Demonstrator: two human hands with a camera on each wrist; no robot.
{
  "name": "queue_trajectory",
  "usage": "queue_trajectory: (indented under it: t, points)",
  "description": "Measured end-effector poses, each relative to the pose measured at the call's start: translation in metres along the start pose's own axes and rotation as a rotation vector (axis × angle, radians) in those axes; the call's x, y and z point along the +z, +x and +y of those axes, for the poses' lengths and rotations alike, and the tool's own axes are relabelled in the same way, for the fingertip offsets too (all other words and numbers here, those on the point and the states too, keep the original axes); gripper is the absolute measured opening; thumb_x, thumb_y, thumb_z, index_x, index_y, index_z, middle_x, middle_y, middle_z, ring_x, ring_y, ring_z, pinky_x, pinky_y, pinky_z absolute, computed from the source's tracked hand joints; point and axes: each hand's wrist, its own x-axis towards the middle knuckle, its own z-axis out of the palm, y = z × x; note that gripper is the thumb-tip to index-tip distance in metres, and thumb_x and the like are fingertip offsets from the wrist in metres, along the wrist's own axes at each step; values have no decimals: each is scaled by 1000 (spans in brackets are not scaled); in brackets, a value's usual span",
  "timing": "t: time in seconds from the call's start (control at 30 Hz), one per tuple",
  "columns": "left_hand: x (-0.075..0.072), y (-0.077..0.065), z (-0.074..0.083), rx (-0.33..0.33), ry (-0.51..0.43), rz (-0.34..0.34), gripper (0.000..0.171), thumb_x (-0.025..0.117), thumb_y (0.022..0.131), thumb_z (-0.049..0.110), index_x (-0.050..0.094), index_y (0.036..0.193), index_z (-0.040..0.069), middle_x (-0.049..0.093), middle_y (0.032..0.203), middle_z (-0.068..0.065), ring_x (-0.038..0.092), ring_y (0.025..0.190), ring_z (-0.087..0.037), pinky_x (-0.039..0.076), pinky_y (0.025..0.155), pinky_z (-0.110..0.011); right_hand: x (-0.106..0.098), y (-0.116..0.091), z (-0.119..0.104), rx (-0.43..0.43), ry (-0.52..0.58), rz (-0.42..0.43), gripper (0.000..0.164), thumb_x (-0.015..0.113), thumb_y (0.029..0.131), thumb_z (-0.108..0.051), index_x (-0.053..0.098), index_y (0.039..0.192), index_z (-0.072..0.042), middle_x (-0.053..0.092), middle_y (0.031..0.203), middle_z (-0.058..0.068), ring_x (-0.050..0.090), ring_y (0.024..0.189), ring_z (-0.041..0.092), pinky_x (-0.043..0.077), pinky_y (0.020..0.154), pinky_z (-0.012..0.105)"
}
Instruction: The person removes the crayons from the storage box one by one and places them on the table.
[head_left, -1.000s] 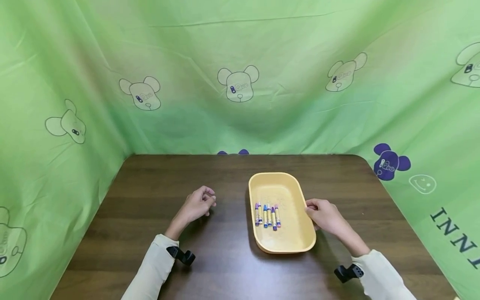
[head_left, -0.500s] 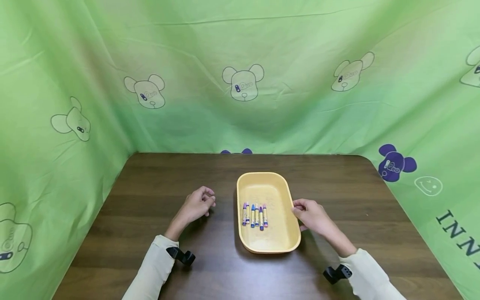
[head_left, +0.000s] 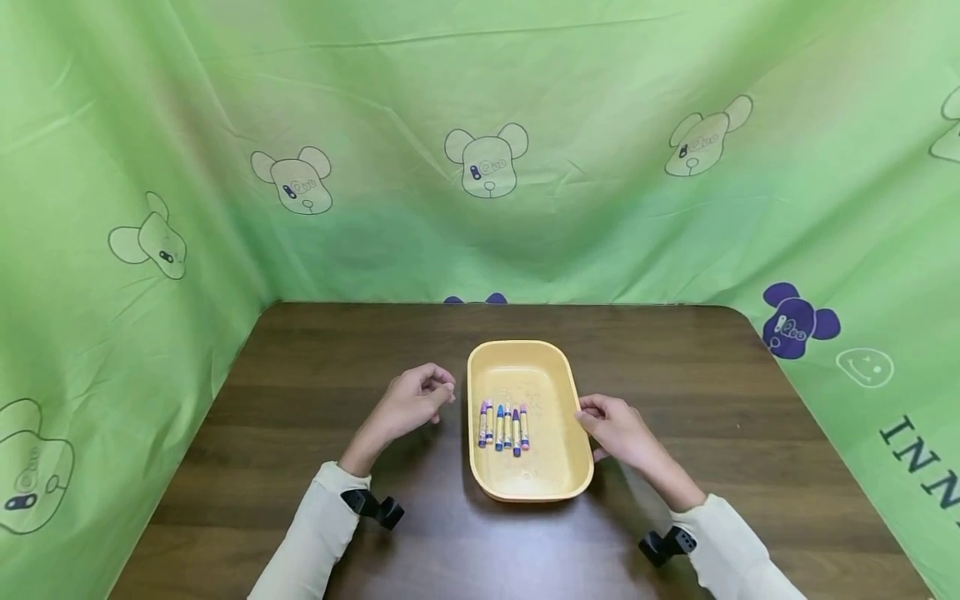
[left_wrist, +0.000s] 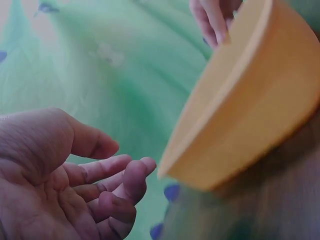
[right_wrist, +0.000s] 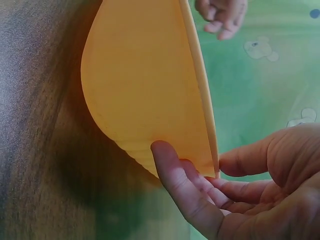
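Observation:
A yellow plastic tray (head_left: 536, 479) sits on the brown table, with several crayons (head_left: 503, 427) side by side in its left half. Their wrappers are yellow, with purple, blue and pink among the ends. My right hand (head_left: 618, 429) pinches the tray's right rim; in the right wrist view the thumb is at the rim and the fingers (right_wrist: 172, 172) lie against the outer wall. Just left of the tray, my left hand (head_left: 411, 402) hovers with loosely bent fingers and holds nothing. The left wrist view shows a small gap between those fingertips (left_wrist: 148, 164) and the tray wall.
The wood-grain table (head_left: 337, 350) reaches back to a green curtain (head_left: 360, 250) printed with bear heads, which also hangs on both sides. Each forearm in a pale sleeve carries a black wrist camera (head_left: 372, 507).
The tray with the crayons has slid left across the table, with my right hand on its rim. My left hand has moved slightly right, closer to the tray.

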Motion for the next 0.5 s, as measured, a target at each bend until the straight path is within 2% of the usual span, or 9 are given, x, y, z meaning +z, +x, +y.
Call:
queue_trajectory:
  t: [0.1,0.23,0.33,0.4,0.5]
  points:
    - [11,3,14,42,-8,-41,17,61,100,14,67,109,1,72,98,-20,61,61,-16,60,66,-49,-1,-1,2,6,9,7,36,54,102,-12,58,130,11,68,115,26,71,83,22,63,59,37]
    - [26,9,29,100,49,-80,12,63,98,14,68,103,5,71,93,-12,62,68,-18,59,63,-35,-2,-1,4,4,18,8,35,54,103,-12,58,130,11,68,116,26,71,82,23,62,59,35]
    - [37,13,38,137,133,-106,9,65,96,17,70,100,10,69,92,-3,60,73,-15,52,63,-24,-1,-1,5,-4,24,6,35,54,103,-12,58,129,11,68,115,26,72,82,23,62,58,35]
    - [45,16,41,163,190,-125,9,65,95,20,70,100,13,69,92,1,57,74,-12,48,65,-22,-1,-2,5,-10,30,5,36,54,103,-12,58,129,12,68,114,26,72,83,24,62,58,36]
    - [57,21,44,201,232,-164,9,66,95,21,70,99,13,70,91,2,58,74,-9,49,66,-21,0,-2,6,-5,51,13,35,55,103,-13,58,129,11,68,114,26,71,83,24,62,58,36]
